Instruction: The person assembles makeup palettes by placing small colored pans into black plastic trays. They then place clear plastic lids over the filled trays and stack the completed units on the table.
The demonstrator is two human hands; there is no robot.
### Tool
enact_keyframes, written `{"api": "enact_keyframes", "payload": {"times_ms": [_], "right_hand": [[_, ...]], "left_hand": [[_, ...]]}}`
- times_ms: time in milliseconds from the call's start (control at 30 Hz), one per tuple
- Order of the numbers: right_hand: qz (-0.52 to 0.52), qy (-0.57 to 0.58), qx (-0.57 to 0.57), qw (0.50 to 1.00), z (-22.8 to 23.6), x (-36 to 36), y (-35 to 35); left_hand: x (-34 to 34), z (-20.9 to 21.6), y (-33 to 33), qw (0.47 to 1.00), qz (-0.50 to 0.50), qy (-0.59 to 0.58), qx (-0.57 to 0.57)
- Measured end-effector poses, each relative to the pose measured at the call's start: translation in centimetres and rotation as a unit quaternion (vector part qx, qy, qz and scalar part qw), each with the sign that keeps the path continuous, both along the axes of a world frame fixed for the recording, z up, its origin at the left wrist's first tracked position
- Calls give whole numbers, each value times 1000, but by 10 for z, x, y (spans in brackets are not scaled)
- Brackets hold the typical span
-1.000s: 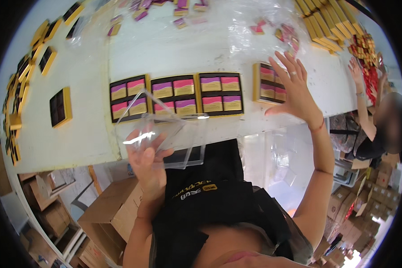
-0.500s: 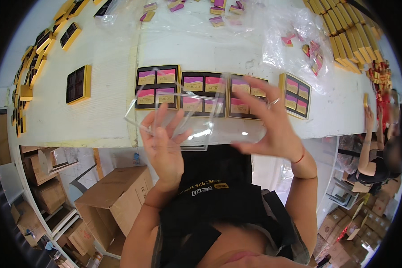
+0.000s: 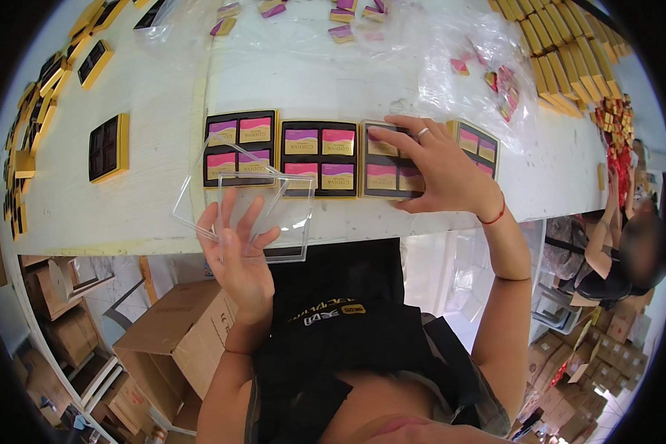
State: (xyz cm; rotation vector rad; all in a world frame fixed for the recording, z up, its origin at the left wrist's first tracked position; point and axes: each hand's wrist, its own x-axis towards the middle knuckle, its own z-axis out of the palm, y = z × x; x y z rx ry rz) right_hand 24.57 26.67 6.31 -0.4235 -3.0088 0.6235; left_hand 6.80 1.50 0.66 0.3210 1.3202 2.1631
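My left hand [image 3: 240, 255] holds clear plastic lids [image 3: 297, 222], at least two, fanned at different angles and jutting past the fingers over the table's near edge. My right hand [image 3: 448, 166] spans a gold-edged box [image 3: 381, 174], its fingers and thumb gripping the sides of a clear lid [image 3: 368, 127] that lies over it. Pink and purple wrapped pieces show through that lid. To its left stand two similar boxes, the middle one [image 3: 320, 155] and the left one [image 3: 242, 144], each with wrapped pieces in dark compartments. A fourth filled box [image 3: 481, 140] is partly behind my right hand.
One unfilled dark box [image 3: 108, 148] lies on the white table [image 3: 155, 196] at left, with more along the far left. Loose wrapped pieces [image 3: 340, 22] and plastic film [image 3: 451, 92] lie farther back. Gold boxes [image 3: 562, 66] stack at far right; another person [image 3: 607, 248] works there.
My right hand has come down onto the third box with a clear lid. The left hand keeps its lids, and the whole view has shifted slightly.
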Motion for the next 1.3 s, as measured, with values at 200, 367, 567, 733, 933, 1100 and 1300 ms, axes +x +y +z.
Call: {"api": "enact_keyframes", "payload": {"times_ms": [200,367,567,733,933,1100,1300], "right_hand": [[-97,67,47,992,45,40,1],[-218,5,75,973,36,100,26],[-21,188,14,982,20,25,-77],[108,107,34,988,19,-38,-106],[191,114,164,961,20,-51,-97],[173,154,47,972,25,-46,-96],[-37,123,52,990,14,-68,-61]], "left_hand": [[1,-3,-2,1000,9,-18,20],[0,1,2,997,-41,-52,37],[15,5,14,994,-41,-83,65],[22,25,17,991,-67,-73,85],[5,9,2,985,-158,-22,67],[7,-3,-2,989,-68,-104,79],[-35,-1,-22,982,156,-56,93]]}}
